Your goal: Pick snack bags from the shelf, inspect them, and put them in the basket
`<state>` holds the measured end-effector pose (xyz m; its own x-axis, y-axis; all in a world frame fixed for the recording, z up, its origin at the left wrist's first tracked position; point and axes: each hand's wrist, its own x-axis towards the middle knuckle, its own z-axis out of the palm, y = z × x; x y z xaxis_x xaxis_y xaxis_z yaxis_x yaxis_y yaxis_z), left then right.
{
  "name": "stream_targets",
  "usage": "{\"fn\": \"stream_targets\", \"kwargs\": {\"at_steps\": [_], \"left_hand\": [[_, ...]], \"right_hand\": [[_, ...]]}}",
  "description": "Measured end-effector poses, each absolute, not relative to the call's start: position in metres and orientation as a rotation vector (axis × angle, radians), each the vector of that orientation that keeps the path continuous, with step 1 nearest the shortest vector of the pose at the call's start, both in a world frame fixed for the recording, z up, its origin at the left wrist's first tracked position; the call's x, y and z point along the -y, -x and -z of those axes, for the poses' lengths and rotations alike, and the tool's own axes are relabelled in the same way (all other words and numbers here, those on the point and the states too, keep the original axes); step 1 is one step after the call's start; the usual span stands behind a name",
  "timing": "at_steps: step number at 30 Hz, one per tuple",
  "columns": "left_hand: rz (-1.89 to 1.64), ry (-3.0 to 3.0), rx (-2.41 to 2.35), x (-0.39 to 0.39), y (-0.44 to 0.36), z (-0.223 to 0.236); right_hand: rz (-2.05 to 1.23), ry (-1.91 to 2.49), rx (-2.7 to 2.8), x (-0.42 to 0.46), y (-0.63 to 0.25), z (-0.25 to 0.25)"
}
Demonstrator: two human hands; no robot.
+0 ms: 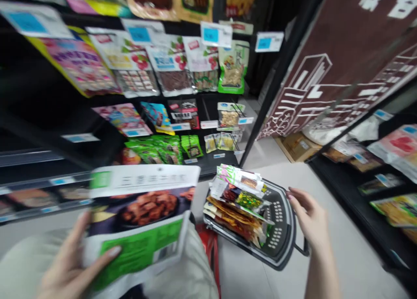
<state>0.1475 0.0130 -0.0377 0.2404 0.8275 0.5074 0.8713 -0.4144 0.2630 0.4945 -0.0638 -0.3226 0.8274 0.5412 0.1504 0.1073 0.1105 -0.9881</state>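
Snack pouch (143, 218) sits closest, tilted, white with a green lower panel and a meat picture, over the pale-trousered lap. Left hand (73, 262) pinches its left edge: thumb across the front, other fingers at the side, partly hidden. Right hand (309, 214) hangs with fingers loosely bent, at the rim of a dark basket (275, 210); cannot tell whether it grips. Basket holds stacked snack packets (236, 199). Beyond, hanging pouches (172, 71) line a black rack; cardboard box (298, 146) sits on pale floor (252, 277).

A white-and-green meat-picture pouch (143, 210) tilts in the left hand (67, 266).
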Motion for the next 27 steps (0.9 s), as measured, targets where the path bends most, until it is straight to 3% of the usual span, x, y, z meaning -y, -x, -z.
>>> {"fn": "stream_targets", "kwargs": {"at_steps": [5, 12, 16, 22, 27], "left_hand": [[0.944, 2.917, 1.720, 0.004, -0.160, 0.021], [0.900, 3.273, 1.535, 0.022, -0.147, 0.009], [0.960, 3.241, 1.476, 0.023, -0.138, 0.006], [0.884, 3.213, 1.363, 0.022, -0.150, 0.000], [1.027, 3.208, 1.303, -0.007, -0.148, -0.004]], "right_hand": [[0.055, 1.123, 1.106, 0.088, -0.474, 0.173], [-0.307, 0.993, 1.878, 0.068, -0.455, 0.044], [-0.477, 1.003, 2.151, 0.065, -0.447, 0.020], [-0.156, 1.170, 2.011, 0.098, -0.430, 0.016], [0.029, 1.314, 1.732, 0.147, -0.489, 0.048]]}}
